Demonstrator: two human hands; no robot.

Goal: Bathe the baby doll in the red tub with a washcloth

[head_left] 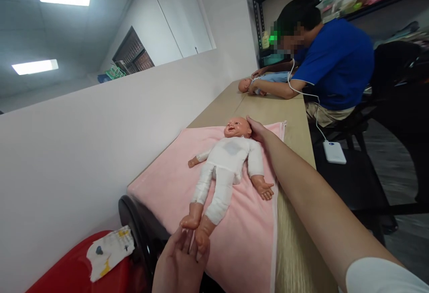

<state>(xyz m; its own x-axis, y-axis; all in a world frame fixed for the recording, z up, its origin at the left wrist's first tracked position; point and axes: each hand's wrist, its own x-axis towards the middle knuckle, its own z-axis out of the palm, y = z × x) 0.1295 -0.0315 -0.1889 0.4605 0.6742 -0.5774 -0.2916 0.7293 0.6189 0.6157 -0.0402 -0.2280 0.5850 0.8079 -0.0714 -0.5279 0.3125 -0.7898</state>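
Observation:
A baby doll (229,152) with a white wrapped cloth body lies face up on a pink towel (248,244), its head at the far end. My right hand (257,128) cups the side of the doll's head, with most of the fingers hidden behind and under it. At the near end, my left hand (182,257) is palm up, its fingers stretched out and apart at the doll's feet (203,230). The fingertips touch or lie just under the feet; their exact contact is partly hidden.
A white wall (83,150) borders the wooden table (295,150) on the left. Farther along, a person in a blue shirt (338,60) handles another doll (246,85). A white power bank (334,152) hangs off the right side. A red stool (77,257) bears a stained cloth (110,250).

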